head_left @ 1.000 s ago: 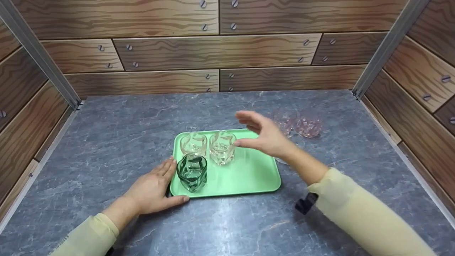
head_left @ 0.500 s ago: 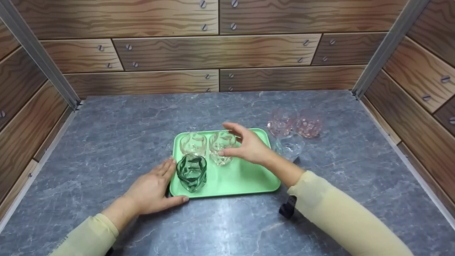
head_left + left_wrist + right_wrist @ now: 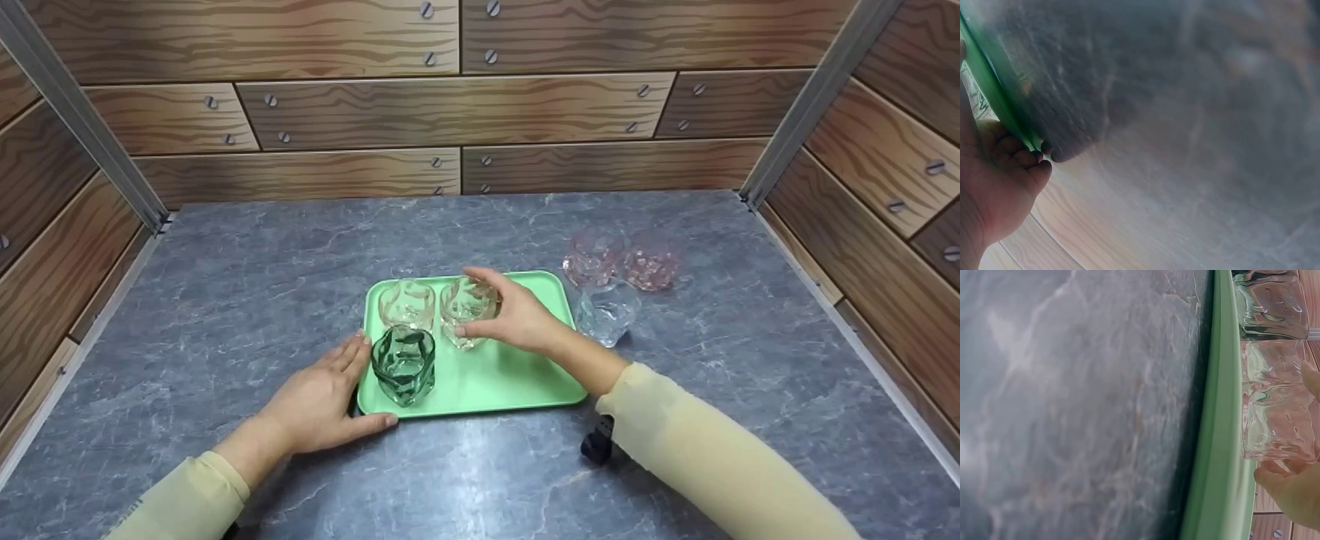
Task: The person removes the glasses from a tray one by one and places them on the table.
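Note:
A light green tray (image 3: 525, 375) lies on the table. In its back row stand two clear glasses, a left one (image 3: 407, 301) and a right one (image 3: 466, 304). In front of the left one is a dark green glass (image 3: 405, 367). My right hand (image 3: 517, 315) holds the right clear glass, thumb at its front and fingers behind; the right wrist view shows thumb and fingers (image 3: 1278, 481) on either side of it. My left hand (image 3: 319, 397) rests against the tray's left edge, fingers extended, thumb along the front corner.
Right of the tray stands another clear glass (image 3: 609, 311), partly behind my right wrist. Farther back are two pink glasses, one left (image 3: 592, 262) and one right (image 3: 651, 266). Wood-patterned walls (image 3: 465, 112) border the grey marbled table (image 3: 300, 232).
My right hand has come left and down from above the tray's back right and closed round the right clear glass. The left hand stays at the tray's edge.

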`<state>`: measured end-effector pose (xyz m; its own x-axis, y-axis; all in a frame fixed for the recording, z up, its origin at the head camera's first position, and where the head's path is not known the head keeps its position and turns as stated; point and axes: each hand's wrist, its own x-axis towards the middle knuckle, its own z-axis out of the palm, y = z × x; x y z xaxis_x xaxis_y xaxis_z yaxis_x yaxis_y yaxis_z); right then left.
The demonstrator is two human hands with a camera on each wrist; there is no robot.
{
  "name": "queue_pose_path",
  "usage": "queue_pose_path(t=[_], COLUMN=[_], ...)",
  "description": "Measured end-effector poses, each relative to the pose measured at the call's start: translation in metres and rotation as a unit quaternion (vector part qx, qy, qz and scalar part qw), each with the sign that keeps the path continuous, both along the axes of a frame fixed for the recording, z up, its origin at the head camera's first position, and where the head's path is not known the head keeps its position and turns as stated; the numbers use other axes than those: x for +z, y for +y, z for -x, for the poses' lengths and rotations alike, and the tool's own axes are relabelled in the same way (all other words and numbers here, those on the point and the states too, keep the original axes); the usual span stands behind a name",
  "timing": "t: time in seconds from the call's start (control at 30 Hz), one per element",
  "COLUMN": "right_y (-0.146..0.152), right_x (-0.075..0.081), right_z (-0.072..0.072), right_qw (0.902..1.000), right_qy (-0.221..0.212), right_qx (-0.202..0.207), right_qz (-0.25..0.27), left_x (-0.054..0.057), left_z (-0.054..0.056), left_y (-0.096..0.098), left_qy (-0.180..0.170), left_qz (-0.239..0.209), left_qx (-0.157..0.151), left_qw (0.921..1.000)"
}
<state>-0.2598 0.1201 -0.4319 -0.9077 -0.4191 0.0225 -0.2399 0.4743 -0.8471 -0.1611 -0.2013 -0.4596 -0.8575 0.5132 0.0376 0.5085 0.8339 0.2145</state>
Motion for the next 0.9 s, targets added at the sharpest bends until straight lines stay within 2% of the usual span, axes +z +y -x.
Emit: queue_pose_path(t=[0.37,0.6,0.73,0.9], right_y=[0.003,0.006,0.01,0.018], right_x=[-0.001,0.002,0.01,0.031], right_z=[-0.001,-0.003,-0.006,-0.011], right_qw=[0.9992,0.9992,0.999,0.9978], right_qy=[-0.006,-0.001,0.006,0.018], right_qx=[-0.001,-0.001,-0.005,0.0], right_qz=[0.039,0.041,0.044,0.063], left_x=[0.0,0.0,-0.001,-0.001], left_z=[0.002,0.001,0.0,-0.001], left_y=[0.002,0.0,-0.001,-0.001], left_qy=[0.006,0.002,0.005,0.012], left_qz=[0.004,0.003,-0.002,-0.006], left_qx=[-0.009,-0.005,-0.004,-0.004], left_qw=[0.9999,1.0,1.0,0.9999])
